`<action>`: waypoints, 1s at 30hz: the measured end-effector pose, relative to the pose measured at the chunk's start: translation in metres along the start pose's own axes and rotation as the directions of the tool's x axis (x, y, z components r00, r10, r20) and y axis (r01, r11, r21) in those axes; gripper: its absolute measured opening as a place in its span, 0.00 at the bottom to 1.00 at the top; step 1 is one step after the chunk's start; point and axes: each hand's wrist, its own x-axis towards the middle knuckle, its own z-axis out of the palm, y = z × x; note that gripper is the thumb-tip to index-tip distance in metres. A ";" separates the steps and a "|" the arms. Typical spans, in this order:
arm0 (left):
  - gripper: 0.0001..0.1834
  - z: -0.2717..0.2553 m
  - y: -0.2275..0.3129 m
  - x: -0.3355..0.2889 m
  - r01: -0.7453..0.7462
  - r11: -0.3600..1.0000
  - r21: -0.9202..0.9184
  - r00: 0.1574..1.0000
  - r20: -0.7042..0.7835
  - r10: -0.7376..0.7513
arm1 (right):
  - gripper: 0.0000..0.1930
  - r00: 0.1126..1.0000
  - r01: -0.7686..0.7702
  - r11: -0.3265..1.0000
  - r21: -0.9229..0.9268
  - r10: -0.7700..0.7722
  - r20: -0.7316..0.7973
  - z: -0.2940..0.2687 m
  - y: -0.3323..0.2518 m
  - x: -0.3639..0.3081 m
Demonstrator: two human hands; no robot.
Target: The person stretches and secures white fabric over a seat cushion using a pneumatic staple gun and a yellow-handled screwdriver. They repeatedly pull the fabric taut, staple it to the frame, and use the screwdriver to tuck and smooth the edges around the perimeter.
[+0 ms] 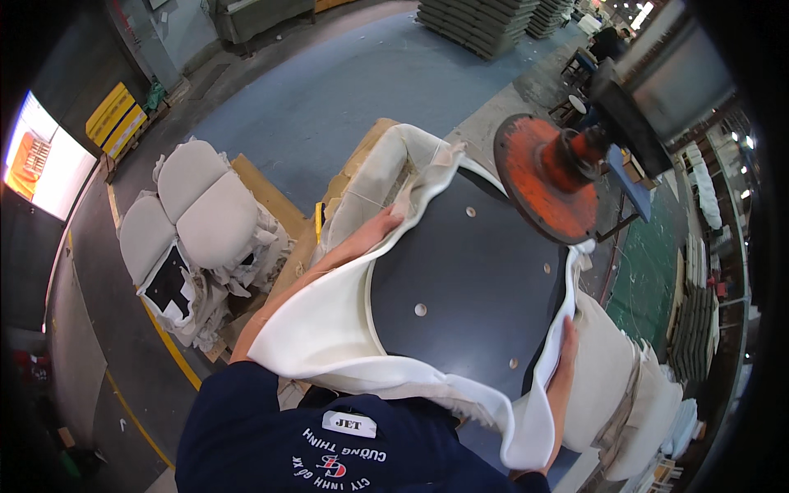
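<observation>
In front of me is a chair seat with its underside up: a dark grey board (472, 275) with several round holes, ringed by a loose white padded cover (329, 329). My left hand (380, 230) grips the cover's rim at the far left, its fingers partly hidden by the fabric. At the seat's right side, my right hand (565, 349) clasps the cover's edge, and most of its fingers are hidden. Over the far right corner hangs a worn orange-red round press plate (546, 181) on a thick shaft.
Stacked pale upholstered seats (205, 205) stand at the left on a pallet. Another pale padded piece (374, 185) lies just beyond the seat. More pale covers (612, 353) are piled at the right. Grey stacks (481, 20) and a person (608, 43) are farther off.
</observation>
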 end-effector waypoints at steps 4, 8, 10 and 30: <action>0.31 -0.011 0.035 0.013 -0.025 0.959 0.283 0.980 -0.182 0.079 | 0.34 0.999 0.032 0.973 -0.230 -0.036 -0.013 0.037 -0.001 0.043; 0.34 -0.088 -0.014 0.053 0.173 0.547 0.819 0.975 -0.222 0.023 | 0.33 0.997 0.079 0.888 -0.453 -0.080 0.017 0.093 0.004 0.073; 0.36 -0.063 -0.010 0.050 0.178 0.643 0.745 0.952 -0.296 0.079 | 0.32 0.993 0.079 0.840 -0.536 -0.113 -0.031 0.087 0.011 0.076; 0.39 -0.047 0.005 0.032 0.148 0.656 0.740 0.934 -0.322 0.152 | 0.26 0.977 0.102 0.675 -0.730 -0.207 -0.054 0.100 0.030 0.069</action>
